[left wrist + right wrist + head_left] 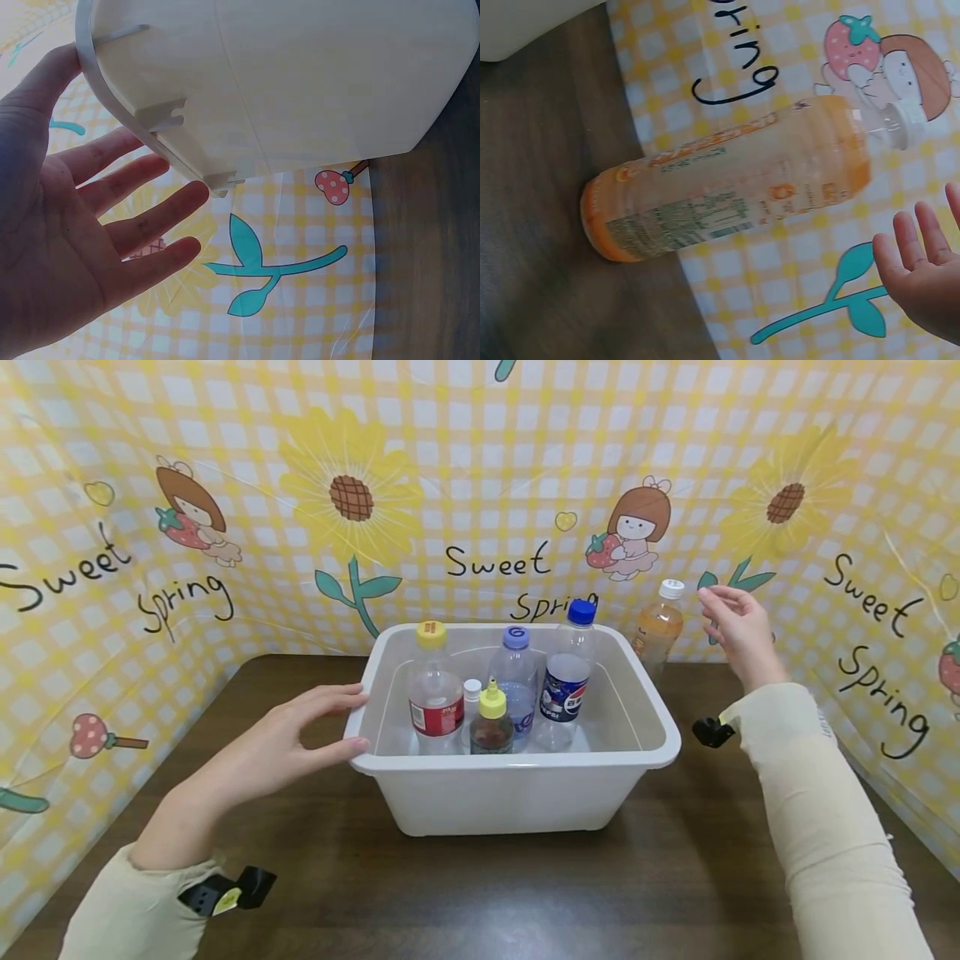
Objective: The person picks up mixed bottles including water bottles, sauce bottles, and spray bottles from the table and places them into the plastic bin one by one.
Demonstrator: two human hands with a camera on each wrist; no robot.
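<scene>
A white plastic tub (510,797) stands on the dark table. My left hand (300,739) touches the tub's left rim with extended fingers; the left wrist view shows its fingertips along that rim. My right hand (738,627) is in the air beside an orange-labelled bottle (727,184) with a white cap, apart from it. That bottle stands upright behind the tub's right side. Inside the tub are a yellow-capped bottle with a red label (437,714), a purple-capped bottle (516,681), a blue-capped Pepsi bottle (566,685) and a small bottle with a yellow nozzle cap (492,718).
A small white-capped bottle (472,693) is partly hidden among the others in the tub. Yellow checked cloth (465,477) with flowers and lettering hangs around the back and sides of the brown table (480,893).
</scene>
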